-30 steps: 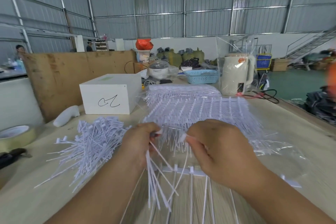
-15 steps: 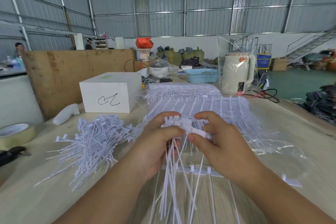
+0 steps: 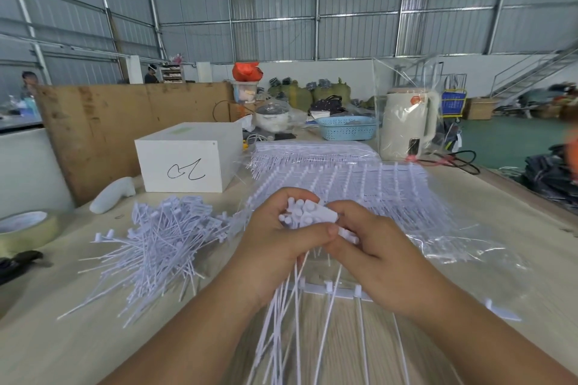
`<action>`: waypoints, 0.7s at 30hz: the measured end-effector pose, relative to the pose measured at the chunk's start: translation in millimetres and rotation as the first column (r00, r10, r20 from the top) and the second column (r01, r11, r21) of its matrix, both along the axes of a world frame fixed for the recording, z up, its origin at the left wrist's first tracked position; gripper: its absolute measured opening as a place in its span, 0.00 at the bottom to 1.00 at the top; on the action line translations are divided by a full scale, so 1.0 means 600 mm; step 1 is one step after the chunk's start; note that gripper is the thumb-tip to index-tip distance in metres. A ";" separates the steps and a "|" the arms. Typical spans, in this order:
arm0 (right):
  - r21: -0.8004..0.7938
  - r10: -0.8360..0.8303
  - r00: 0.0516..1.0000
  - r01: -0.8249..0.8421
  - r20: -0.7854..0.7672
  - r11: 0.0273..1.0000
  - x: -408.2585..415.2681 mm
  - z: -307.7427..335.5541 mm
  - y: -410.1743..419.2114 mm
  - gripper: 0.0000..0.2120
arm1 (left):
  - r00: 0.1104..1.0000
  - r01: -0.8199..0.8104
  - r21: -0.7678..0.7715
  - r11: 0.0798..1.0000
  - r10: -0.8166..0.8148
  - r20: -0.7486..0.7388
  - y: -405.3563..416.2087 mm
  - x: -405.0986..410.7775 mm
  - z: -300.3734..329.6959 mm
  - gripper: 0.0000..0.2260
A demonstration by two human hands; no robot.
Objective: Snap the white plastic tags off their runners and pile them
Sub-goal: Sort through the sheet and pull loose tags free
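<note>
My left hand (image 3: 275, 244) grips a bundle of white plastic tags (image 3: 305, 216) by their heads, their thin tails hanging down toward me. My right hand (image 3: 372, 247) pinches the same bundle from the right, thumb against my left thumb. Below the hands lies a runner strip (image 3: 331, 287) with a few tags still attached. A loose pile of snapped-off tags (image 3: 156, 247) lies on the table to the left. Stacked sheets of unbroken tags (image 3: 359, 187) sit behind my hands, partly in clear plastic wrap.
A white box (image 3: 187, 159) and a white handle-shaped object (image 3: 112, 195) stand at the back left. A tape roll (image 3: 26, 230) lies at the left edge. A cream kettle (image 3: 406, 125) in plastic and a blue basket (image 3: 347, 128) stand behind. A wooden board (image 3: 93, 125) flanks the left.
Both hands rose from the runner and came together. The tags, earlier held apart in each hand, are gathered into one bundle with the heads bunched above my left fist.
</note>
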State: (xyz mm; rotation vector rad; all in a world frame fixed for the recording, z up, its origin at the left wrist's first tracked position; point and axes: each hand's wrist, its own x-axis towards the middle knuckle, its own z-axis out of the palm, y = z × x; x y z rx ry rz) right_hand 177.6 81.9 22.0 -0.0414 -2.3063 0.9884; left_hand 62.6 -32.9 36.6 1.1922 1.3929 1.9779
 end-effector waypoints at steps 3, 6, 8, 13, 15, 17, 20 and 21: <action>-0.038 0.021 0.999 -0.020 0.034 0.999 0.010 0.007 0.002 0.11 | 0.994 -0.110 0.045 0.993 0.110 -0.002 0.002 -0.003 0.000 0.14; -0.075 -0.010 0.999 0.014 0.052 0.997 0.013 0.008 0.002 0.14 | 0.984 -0.177 0.054 0.983 0.178 -0.006 0.001 -0.010 0.004 0.12; -0.064 -0.035 0.998 0.038 0.052 0.997 0.012 0.006 0.000 0.15 | 0.987 -0.157 0.015 0.987 0.157 -0.007 -0.001 -0.009 0.006 0.13; 0.000 -0.033 0.996 0.033 0.084 0.999 0.010 0.003 -0.003 0.14 | 0.995 -0.091 -0.062 0.994 0.093 0.041 -0.005 -0.003 0.006 0.14; 0.045 -0.081 0.994 0.078 0.075 0.996 0.009 0.002 -0.006 0.14 | 0.991 -0.089 -0.072 0.993 0.095 0.092 -0.005 -0.001 0.008 0.13; 0.089 -0.159 0.985 0.152 0.067 0.984 0.007 0.003 -0.010 0.14 | 0.982 -0.098 -0.087 0.991 0.110 0.154 -0.003 0.001 0.007 0.12; 0.233 -0.270 0.961 0.248 0.065 0.940 0.008 0.011 -0.015 0.16 | 0.963 -0.117 -0.126 0.985 0.144 0.228 0.002 0.002 0.004 0.11; 0.298 -0.294 0.953 0.262 0.069 0.918 0.009 0.015 -0.017 0.16 | 0.958 -0.122 -0.141 0.983 0.154 0.244 0.004 0.001 0.004 0.11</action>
